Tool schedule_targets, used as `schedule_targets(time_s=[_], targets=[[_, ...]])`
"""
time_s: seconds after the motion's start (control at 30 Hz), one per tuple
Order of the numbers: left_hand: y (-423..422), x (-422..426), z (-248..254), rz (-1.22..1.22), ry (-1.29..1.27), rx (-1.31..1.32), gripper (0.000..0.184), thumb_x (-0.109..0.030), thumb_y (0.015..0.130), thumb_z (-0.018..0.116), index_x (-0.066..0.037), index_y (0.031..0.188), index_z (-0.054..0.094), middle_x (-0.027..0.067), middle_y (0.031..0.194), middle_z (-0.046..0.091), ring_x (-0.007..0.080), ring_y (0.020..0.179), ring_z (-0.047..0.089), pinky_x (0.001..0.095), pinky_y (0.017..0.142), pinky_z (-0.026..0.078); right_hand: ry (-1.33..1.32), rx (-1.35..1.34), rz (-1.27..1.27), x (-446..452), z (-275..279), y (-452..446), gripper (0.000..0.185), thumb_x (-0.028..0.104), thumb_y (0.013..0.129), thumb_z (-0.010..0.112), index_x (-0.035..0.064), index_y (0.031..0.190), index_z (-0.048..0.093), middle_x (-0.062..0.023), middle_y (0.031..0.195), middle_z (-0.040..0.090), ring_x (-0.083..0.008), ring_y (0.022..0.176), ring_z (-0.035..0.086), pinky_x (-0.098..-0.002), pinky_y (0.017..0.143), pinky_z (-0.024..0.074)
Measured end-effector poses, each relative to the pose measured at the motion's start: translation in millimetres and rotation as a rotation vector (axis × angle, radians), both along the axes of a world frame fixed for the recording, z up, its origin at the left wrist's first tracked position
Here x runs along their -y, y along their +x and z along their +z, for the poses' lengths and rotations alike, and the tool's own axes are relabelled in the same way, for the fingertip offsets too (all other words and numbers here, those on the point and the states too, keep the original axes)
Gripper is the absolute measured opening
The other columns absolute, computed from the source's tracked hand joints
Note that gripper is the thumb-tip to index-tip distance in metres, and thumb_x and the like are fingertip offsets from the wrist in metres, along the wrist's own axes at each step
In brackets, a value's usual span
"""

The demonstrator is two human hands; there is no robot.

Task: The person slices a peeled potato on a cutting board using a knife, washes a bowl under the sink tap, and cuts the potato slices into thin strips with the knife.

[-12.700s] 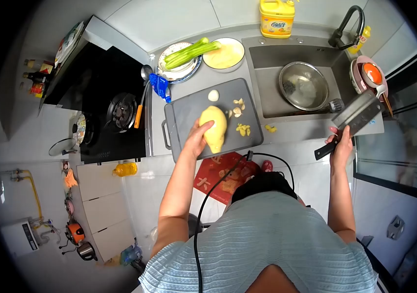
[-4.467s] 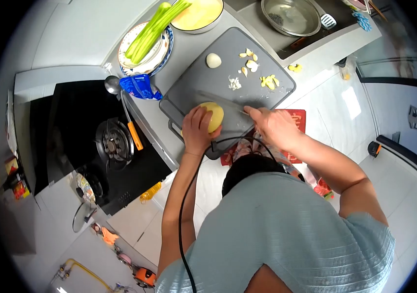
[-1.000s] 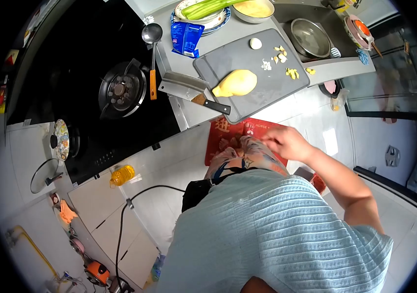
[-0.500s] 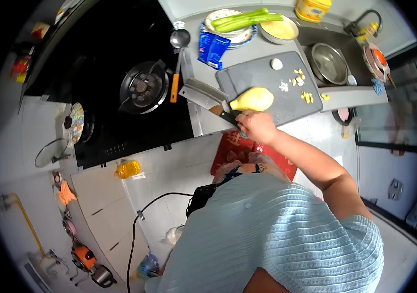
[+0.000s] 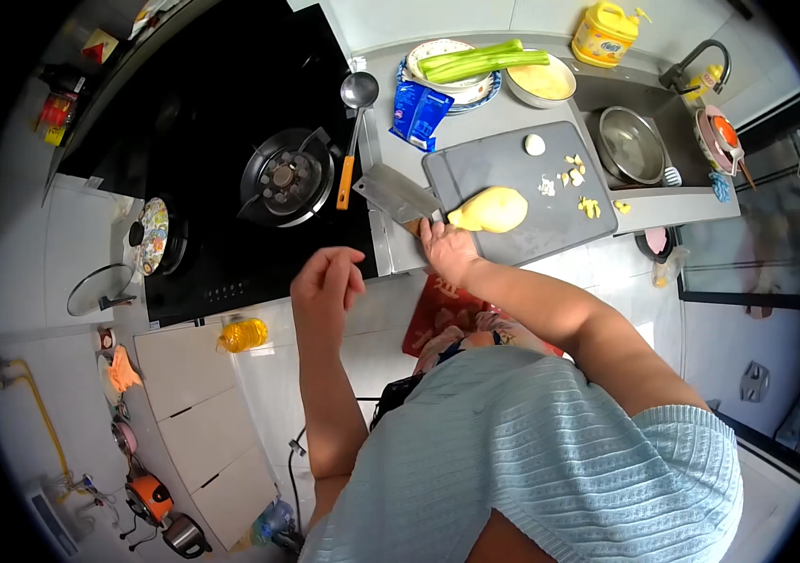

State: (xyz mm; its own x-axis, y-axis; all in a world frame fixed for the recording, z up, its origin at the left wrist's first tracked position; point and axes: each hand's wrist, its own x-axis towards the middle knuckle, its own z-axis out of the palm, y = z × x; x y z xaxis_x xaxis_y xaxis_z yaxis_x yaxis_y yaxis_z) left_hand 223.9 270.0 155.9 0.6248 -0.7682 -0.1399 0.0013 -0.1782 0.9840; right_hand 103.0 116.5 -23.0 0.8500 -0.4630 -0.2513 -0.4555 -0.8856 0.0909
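Observation:
My right hand (image 5: 449, 253) is closed over the handle of a cleaver (image 5: 398, 195), whose blade points left between the stove and a grey cutting board (image 5: 513, 242). The handle is mostly hidden under the hand. A peeled yellow vegetable (image 5: 496, 210) lies on the board just above that hand. Farther right on the board are a white round piece (image 5: 535, 144), garlic cloves (image 5: 576, 174), white minced bits (image 5: 546, 187) and yellow slices (image 5: 589, 206). My left hand (image 5: 327, 286) is raised at the stove's front edge, fingers curled, with nothing visible in it.
A ladle (image 5: 347, 182) lies beside the burner (image 5: 286, 176). Behind the board are a blue packet (image 5: 419, 114), green stalks (image 5: 475, 64) on plates and a bowl (image 5: 543, 83). A metal basin (image 5: 631, 145) sits in the sink (image 5: 597, 94). An oil bottle (image 5: 244, 335) stands below the stove.
The cleaver and yellow vegetable, earlier in my hands, now lie at the counter and board. My right hand has come onto the handle, and my left hand has come into view near the stove.

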Motion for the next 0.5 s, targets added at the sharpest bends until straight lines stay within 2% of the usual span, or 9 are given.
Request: schedule_targets(time_s=[0.03,0.13,0.17,0.2,0.27,0.37,0.4,0.47,0.5], targets=[[6.8,6.8,-2.3,0.009,-0.013,0.006,0.019,-0.016,0.096,0.054,-0.002,0.091,0.066,-0.0006,0.064,0.055,0.0019,0.05,0.038,0.0183,0.044,0.026,-0.004,0.002,-0.003,0.9,5.9,-3.2,0.066,0.015,0.086,0.058,-0.0049,0.143,0.034,-0.0152,0.113,0.06,-0.0256,0.095,0.063,-0.034,0.077,0.0516],[24.8,19.2,-7.5,0.022,-0.02,0.022,0.021,-0.017,0.097,0.053,-0.001,0.093,0.067,-0.0007,0.065,0.055,0.002,0.049,0.038,0.0175,0.044,0.027,0.27,0.303,-0.085,1.3,25.7,-21.1,0.067,0.022,0.082,0.064,-0.0083,0.136,0.039,-0.0192,0.109,0.057,-0.0299,0.088,0.065,-0.038,0.074,0.0532],[29.7,23.8,-12.1,0.084,-0.027,-0.014,0.021,-0.017,0.097,0.053,-0.001,0.094,0.067,-0.0005,0.065,0.055,0.002,0.05,0.039,0.0174,0.044,0.027,0.339,0.421,-0.126,-0.2,24.0,-30.2,0.064,0.021,0.079,0.065,-0.0069,0.132,0.042,-0.0214,0.102,0.056,-0.0341,0.086,0.064,-0.0412,0.074,0.0529],[34.4,27.9,-18.0,0.143,-0.033,-0.051,0.021,-0.017,0.097,0.053,-0.001,0.094,0.067,-0.0003,0.065,0.056,0.002,0.051,0.04,0.0172,0.045,0.027,0.341,0.425,-0.141,-1.8,27.2,-39.9,0.064,0.021,0.079,0.065,-0.0069,0.132,0.042,-0.0214,0.102,0.056,-0.0341,0.086,0.064,-0.0412,0.074,0.0529],[38.3,36.8,-33.3,0.122,-0.003,-0.011,0.022,-0.022,0.098,0.054,-0.004,0.095,0.066,-0.001,0.067,0.055,0.0026,0.054,0.041,0.0176,0.046,0.029,0.537,0.631,-0.26,-3.7,36.8,-60.5,0.062,0.017,0.077,0.063,-0.0037,0.132,0.043,-0.0241,0.102,0.056,-0.0378,0.089,0.062,-0.0444,0.077,0.052],[29.1,55.9,-59.8,0.069,0.033,0.104,0.021,-0.021,0.098,0.055,-0.003,0.097,0.066,0.0004,0.068,0.057,0.0019,0.056,0.043,0.0167,0.048,0.031,0.577,0.878,-0.3,-0.6,46.2,-101.8,0.06,0.013,0.075,0.059,0.0003,0.132,0.045,-0.0257,0.106,0.056,-0.0408,0.087,0.062,-0.0469,0.078,0.0518],[21.4,64.1,-69.3,0.04,0.109,0.119,0.019,-0.019,0.095,0.058,-0.001,0.099,0.065,0.0008,0.071,0.06,0.0049,0.062,0.052,0.0185,0.054,0.04,0.57,0.987,-0.29,2.5,56.0,-117.0,0.059,0.012,0.075,0.058,0.001,0.132,0.046,-0.0252,0.107,0.057,-0.0409,0.086,0.062,-0.0474,0.077,0.0519],[-2.4,84.3,-100.1,-0.079,0.135,0.464,0.018,-0.015,0.091,0.062,0.0,0.101,0.064,0.0036,0.084,0.065,0.0118,0.076,0.061,0.0235,0.066,0.048,0.64,1.079,-0.384,9.1,67.9,-149.6,0.062,0.009,0.074,0.059,0.0039,0.134,0.045,-0.018,0.101,0.059,-0.0306,0.082,0.064,-0.0408,0.074,0.0526],[-15.6,95.1,-105.8,-0.186,0.128,0.483,0.022,-0.014,0.087,0.065,0.0,0.105,0.063,0.007,0.097,0.065,0.0177,0.089,0.061,0.0283,0.077,0.048,0.888,1.111,-0.524,10.4,67.5,-166.7,0.068,0.005,0.072,0.062,0.0068,0.137,0.042,-0.0097,0.093,0.057,-0.0171,0.079,0.06,-0.031,0.072,0.0497]])
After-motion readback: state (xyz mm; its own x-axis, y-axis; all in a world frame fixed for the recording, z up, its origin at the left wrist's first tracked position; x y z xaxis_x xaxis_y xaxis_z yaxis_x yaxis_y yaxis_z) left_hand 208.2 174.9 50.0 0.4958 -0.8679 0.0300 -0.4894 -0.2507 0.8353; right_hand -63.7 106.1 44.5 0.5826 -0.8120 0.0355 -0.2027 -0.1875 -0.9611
